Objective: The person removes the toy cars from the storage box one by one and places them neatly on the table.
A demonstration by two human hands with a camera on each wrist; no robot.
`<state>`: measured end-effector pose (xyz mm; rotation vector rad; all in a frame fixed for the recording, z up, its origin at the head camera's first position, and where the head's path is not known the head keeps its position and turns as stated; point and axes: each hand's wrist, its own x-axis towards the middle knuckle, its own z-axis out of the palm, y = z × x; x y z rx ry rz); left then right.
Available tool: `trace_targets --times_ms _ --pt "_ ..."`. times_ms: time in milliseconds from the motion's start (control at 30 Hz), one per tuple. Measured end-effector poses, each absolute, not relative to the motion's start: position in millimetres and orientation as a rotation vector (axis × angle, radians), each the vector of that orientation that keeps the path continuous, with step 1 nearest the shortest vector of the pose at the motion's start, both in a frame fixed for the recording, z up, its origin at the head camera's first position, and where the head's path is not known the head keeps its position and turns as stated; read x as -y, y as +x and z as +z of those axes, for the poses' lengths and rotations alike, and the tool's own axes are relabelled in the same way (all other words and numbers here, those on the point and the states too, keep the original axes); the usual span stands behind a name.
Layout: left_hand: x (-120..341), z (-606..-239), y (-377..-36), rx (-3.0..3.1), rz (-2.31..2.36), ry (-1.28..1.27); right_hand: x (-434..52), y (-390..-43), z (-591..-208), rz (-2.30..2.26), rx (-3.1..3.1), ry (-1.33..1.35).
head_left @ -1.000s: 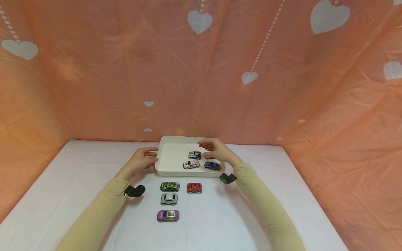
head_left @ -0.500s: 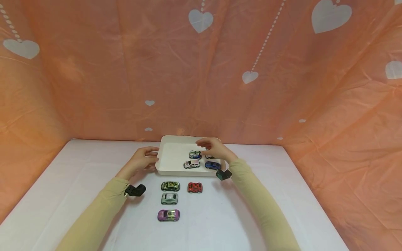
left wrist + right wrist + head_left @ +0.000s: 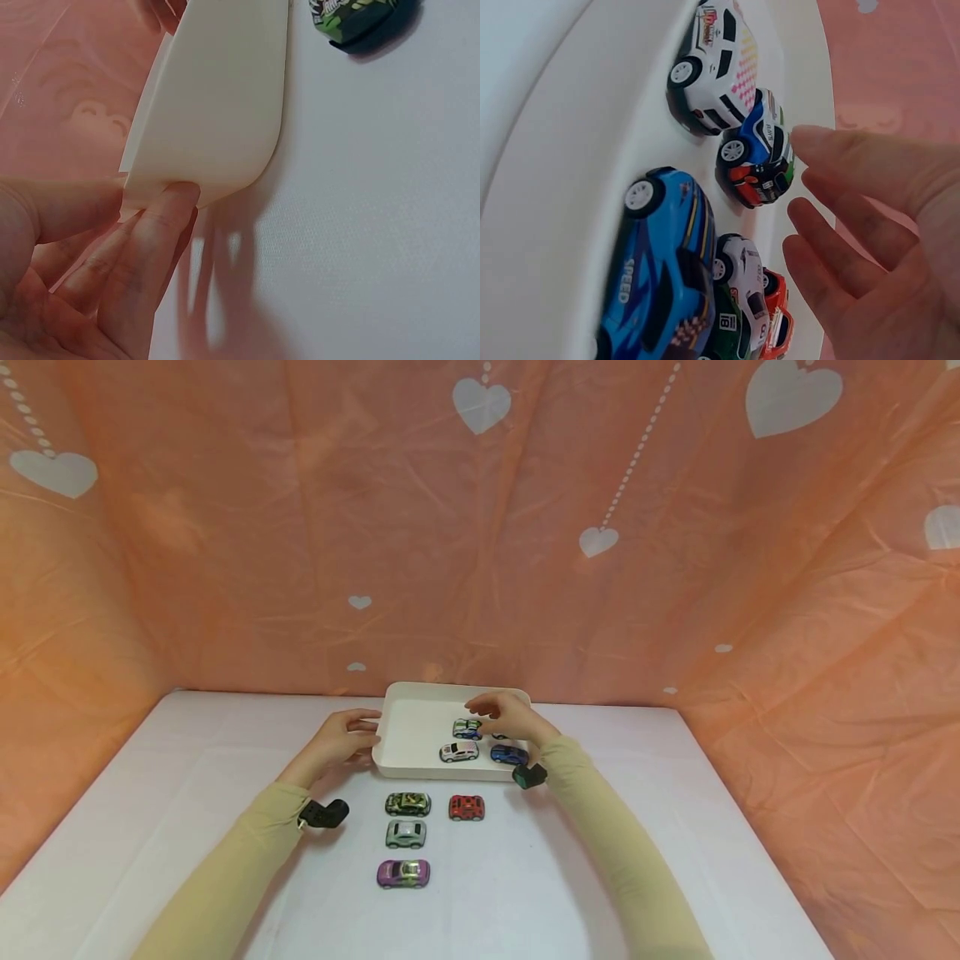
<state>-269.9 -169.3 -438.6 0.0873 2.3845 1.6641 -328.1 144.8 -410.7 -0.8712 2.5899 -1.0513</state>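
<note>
Toy cars sit in the right half of the white tray (image 3: 408, 727), long axes running left to right; the green-and-blue car (image 3: 467, 727) lies just below my right hand (image 3: 510, 717), whose relaxed, open fingers hover over it. My left hand (image 3: 341, 739) pinches the tray's left rim. Four more cars, the red car (image 3: 466, 807) among them, wait nearer on the white surface (image 3: 675, 827), before pink heart-print cloth.
</note>
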Motion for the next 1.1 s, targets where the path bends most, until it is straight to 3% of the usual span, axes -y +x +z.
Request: trace_targets --times_ms 1100 --pt "168 -439 -266 -2.305 1.772 0.115 -131 -331 -419 -0.809 -2.628 -0.736"
